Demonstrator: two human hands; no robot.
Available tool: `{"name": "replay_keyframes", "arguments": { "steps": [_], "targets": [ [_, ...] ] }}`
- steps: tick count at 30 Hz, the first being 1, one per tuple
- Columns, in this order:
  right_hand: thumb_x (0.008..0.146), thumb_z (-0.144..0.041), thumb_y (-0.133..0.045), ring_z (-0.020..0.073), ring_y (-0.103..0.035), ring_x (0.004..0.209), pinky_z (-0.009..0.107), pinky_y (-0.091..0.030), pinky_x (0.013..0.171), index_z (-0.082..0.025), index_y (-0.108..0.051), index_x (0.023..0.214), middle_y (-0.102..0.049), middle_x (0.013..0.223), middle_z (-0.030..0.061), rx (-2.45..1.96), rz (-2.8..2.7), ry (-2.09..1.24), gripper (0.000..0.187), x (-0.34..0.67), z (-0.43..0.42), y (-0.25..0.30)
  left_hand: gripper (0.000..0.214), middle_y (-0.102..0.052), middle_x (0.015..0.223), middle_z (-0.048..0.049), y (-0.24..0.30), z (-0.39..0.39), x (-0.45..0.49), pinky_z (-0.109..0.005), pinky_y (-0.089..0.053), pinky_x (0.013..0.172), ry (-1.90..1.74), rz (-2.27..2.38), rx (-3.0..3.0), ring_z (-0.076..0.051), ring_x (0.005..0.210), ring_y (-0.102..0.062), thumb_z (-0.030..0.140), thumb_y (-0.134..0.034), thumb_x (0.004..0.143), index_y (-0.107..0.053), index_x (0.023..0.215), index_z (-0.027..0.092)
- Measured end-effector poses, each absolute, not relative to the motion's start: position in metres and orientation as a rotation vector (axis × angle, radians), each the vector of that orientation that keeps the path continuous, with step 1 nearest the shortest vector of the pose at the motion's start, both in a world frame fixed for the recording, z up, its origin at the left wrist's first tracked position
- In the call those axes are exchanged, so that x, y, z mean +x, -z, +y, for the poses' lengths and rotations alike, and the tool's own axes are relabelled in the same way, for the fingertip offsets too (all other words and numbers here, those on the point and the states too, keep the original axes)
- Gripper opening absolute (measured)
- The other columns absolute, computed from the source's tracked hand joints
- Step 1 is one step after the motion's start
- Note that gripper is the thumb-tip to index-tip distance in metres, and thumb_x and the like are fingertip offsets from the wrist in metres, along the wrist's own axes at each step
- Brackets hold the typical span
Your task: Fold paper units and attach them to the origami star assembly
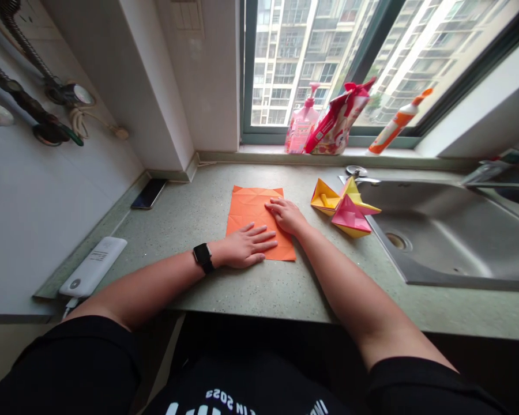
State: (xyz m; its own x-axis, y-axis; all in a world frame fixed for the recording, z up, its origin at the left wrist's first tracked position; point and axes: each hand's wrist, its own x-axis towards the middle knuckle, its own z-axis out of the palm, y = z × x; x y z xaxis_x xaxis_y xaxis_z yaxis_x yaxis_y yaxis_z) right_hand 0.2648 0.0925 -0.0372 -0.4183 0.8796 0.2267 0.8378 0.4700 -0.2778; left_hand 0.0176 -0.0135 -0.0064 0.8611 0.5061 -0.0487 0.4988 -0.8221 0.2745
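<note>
An orange sheet of paper (249, 212) lies flat on the speckled green countertop (199, 219). My left hand (245, 246), with a black watch on the wrist, rests flat on the sheet's near edge, fingers stretched out. My right hand (286, 214) presses on the sheet's right side with the fingers bent, fingertips touching the paper. To the right of the sheet sit folded paper shapes in yellow and pink (345, 208).
A steel sink (450, 242) takes up the right of the counter. A black phone (149, 193) and a white power bank (94, 266) lie at the left. On the window sill stand a pink pump bottle (301, 122), a red pouch (338, 119) and an orange-and-white bottle (395, 124).
</note>
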Motion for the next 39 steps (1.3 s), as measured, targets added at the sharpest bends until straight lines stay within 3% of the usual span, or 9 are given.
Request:
{"name": "replay_keyframes", "arguments": {
  "steps": [5,8,11,13,17,23,26,33,39],
  "targets": [
    [0.11,-0.025,-0.052,0.0317,-0.056,0.152,0.052,-0.043,0.129,-0.031,-0.076,0.144,-0.066,0.159,0.0064,-1.429,-2.381,-0.169,0.042,0.266,0.095,0.041,0.059,-0.033,0.182,-0.0029,-0.009,-0.066,0.021,-0.049,-0.005,0.143,-0.044,0.471,2.6,-0.026,0.172,-0.021,0.038,-0.036,0.115,-0.041,0.173,0.027],
    [0.109,-0.026,-0.054,0.0309,-0.057,0.151,0.052,-0.043,0.129,-0.031,-0.077,0.143,-0.067,0.159,0.0067,-1.388,-2.37,-0.176,0.041,0.268,0.098,0.044,0.051,-0.046,0.176,-0.0016,-0.024,-0.084,0.018,-0.051,-0.01,0.143,-0.075,0.423,2.371,-0.026,0.169,-0.031,0.038,-0.041,0.116,-0.053,0.166,0.03],
    [0.108,-0.03,-0.057,0.0315,-0.058,0.151,0.053,-0.042,0.13,-0.028,-0.078,0.142,-0.067,0.158,0.0091,-1.337,-2.335,-0.225,0.04,0.271,0.1,0.048,0.043,-0.072,0.152,-0.0062,-0.04,-0.079,0.007,-0.047,-0.037,0.134,-0.157,0.394,2.118,-0.025,0.144,-0.066,0.038,-0.058,0.112,-0.064,0.154,0.03],
    [0.106,-0.031,-0.059,0.032,-0.058,0.151,0.054,-0.042,0.131,-0.026,-0.078,0.141,-0.068,0.157,0.0101,-1.315,-2.309,-0.267,0.04,0.274,0.102,0.05,0.037,-0.079,0.136,-0.0115,-0.048,-0.064,-0.005,-0.04,-0.057,0.113,-0.344,0.462,2.088,-0.025,0.123,-0.077,0.037,-0.067,0.108,-0.071,0.143,0.024],
    [0.105,-0.031,-0.061,0.0318,-0.057,0.152,0.054,-0.042,0.131,-0.024,-0.077,0.142,-0.068,0.156,0.011,-1.31,-2.297,-0.315,0.041,0.276,0.101,0.047,0.028,-0.076,0.126,-0.0118,-0.047,-0.024,-0.031,-0.045,-0.056,0.11,-0.582,0.752,2.38,-0.028,0.118,-0.072,0.041,-0.08,0.099,-0.076,0.12,0.023],
    [0.105,-0.038,-0.065,0.0366,-0.053,0.155,0.059,-0.039,0.131,-0.025,-0.076,0.143,-0.063,0.162,0.0114,-1.352,-2.393,-0.276,0.042,0.273,0.095,0.037,0.055,-0.066,0.137,-0.0146,-0.025,-0.011,-0.052,-0.048,-0.054,0.113,-0.534,0.812,2.485,-0.032,0.128,-0.064,0.051,-0.094,0.083,-0.066,0.121,0.022],
    [0.106,-0.041,-0.063,0.0375,-0.051,0.155,0.062,-0.038,0.131,-0.027,-0.074,0.146,-0.061,0.165,0.0107,-1.359,-2.411,-0.267,0.044,0.274,0.093,0.036,0.052,-0.065,0.139,-0.014,-0.026,-0.016,-0.056,-0.044,-0.055,0.109,-0.456,0.766,2.506,-0.031,0.127,-0.064,0.05,-0.092,0.086,-0.065,0.121,0.023],
    [0.107,-0.044,-0.061,0.0371,-0.047,0.159,0.063,-0.037,0.132,-0.031,-0.07,0.151,-0.056,0.169,0.0088,-1.368,-2.421,-0.313,0.047,0.281,0.093,0.04,0.012,-0.073,0.125,-0.0091,-0.039,-0.015,-0.062,-0.036,-0.055,0.097,-0.436,0.786,2.568,-0.024,0.11,-0.071,0.023,-0.072,0.097,-0.071,0.108,0.022],
    [0.108,-0.045,-0.06,0.0371,-0.045,0.16,0.063,-0.034,0.133,-0.032,-0.069,0.152,-0.056,0.169,0.0084,-1.363,-2.428,-0.335,0.047,0.283,0.092,0.04,0.015,-0.076,0.12,-0.0074,-0.038,-0.011,-0.069,-0.036,-0.053,0.097,-0.43,0.753,2.58,-0.024,0.108,-0.072,0.035,-0.081,0.096,-0.075,0.102,0.023]
  ]
}}
